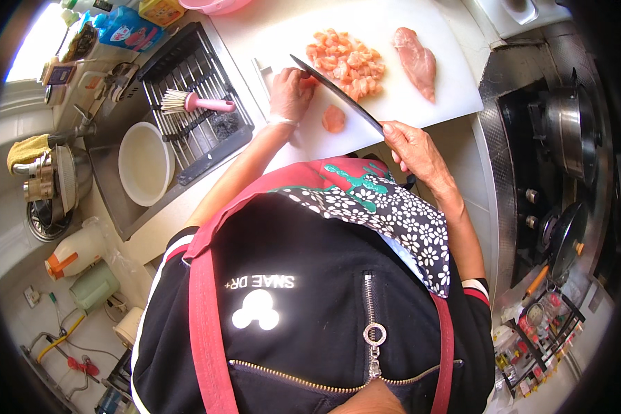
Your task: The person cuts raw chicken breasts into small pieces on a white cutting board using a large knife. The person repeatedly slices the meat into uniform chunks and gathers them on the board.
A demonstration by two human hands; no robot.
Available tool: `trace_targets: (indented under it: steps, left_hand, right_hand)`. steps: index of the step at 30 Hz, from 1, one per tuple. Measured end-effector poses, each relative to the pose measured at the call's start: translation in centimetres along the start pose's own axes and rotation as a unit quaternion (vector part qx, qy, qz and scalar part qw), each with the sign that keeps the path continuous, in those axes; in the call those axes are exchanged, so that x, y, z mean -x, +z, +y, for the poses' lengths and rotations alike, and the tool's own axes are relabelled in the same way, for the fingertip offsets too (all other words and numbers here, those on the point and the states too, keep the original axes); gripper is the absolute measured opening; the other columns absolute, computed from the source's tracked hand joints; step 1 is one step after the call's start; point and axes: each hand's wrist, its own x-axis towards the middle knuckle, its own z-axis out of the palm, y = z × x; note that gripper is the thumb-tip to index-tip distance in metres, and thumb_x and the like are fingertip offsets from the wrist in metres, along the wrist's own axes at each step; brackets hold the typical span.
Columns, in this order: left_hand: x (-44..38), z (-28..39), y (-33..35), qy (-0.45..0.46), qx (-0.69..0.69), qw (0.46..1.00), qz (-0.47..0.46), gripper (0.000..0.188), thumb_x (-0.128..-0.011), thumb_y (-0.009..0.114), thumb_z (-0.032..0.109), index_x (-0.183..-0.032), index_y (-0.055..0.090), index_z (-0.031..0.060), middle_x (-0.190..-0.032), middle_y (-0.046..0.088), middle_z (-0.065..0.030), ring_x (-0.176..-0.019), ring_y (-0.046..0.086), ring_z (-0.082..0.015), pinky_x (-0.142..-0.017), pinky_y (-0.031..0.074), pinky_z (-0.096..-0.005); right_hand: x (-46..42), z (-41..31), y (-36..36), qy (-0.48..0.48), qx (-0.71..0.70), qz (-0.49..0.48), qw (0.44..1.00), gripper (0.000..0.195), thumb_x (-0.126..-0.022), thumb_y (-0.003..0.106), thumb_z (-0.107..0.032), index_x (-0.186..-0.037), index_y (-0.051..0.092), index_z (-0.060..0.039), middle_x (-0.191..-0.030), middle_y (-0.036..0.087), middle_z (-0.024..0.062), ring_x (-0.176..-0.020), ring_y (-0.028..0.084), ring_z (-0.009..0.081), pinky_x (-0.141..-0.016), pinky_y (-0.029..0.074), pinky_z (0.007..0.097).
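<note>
A kitchen knife (341, 94) is in my right hand (414, 150), its dark blade slanting up to the left over a white cutting board (388, 111). Beside the blade, near its tip, my left hand (291, 95) rests with bent fingers against a small piece of raw meat, mostly hidden by hand and blade. A pile of diced raw meat (349, 62) lies just beyond the blade. One flat raw slice (334, 119) is on the near side of it, between my hands. Farther right on the board lies a whole raw chicken breast (415, 62).
On the left, a sink holds a white basin (146, 164) and a rack (186, 77) with a pink-handled brush (207, 102). Bottles, among them a blue one (129, 30), stand behind it. At right a gas stove carries a steel pot (572, 132) and a lidded pan (567, 240).
</note>
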Motion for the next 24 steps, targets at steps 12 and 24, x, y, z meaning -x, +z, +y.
trace_targets:
  steps: [12,24]
  left_hand:
    - [0.3,-0.3,0.4,0.024,0.017,0.999,-0.013,0.019,-0.069,0.062,0.005,-0.089,0.062,0.0086,-0.095,0.058,-0.0091,-0.092,0.052,-0.0309,-0.083,0.044,-0.0378]
    - [0.8,0.4,0.8,0.005,-0.001,1.000,0.001,0.021,-0.070,0.063,0.005,-0.091,0.062,0.0089,-0.099,0.056,-0.0110,-0.094,0.052,-0.0329,-0.086,0.044,-0.0388]
  right_hand:
    - [-0.7,-2.1,-1.2,0.035,-0.008,-0.063,0.997,0.044,-0.093,0.040,-0.049,-0.075,0.046,-0.0088,-0.057,0.039,-0.0046,-0.045,0.036,0.0032,-0.039,0.030,0.0190]
    - [-2.1,-0.4,0.2,0.020,-0.010,-0.021,1.000,0.045,-0.093,0.041,-0.047,-0.074,0.051,-0.0071,-0.053,0.044,-0.0011,-0.043,0.041,0.0079,-0.041,0.036,0.0251]
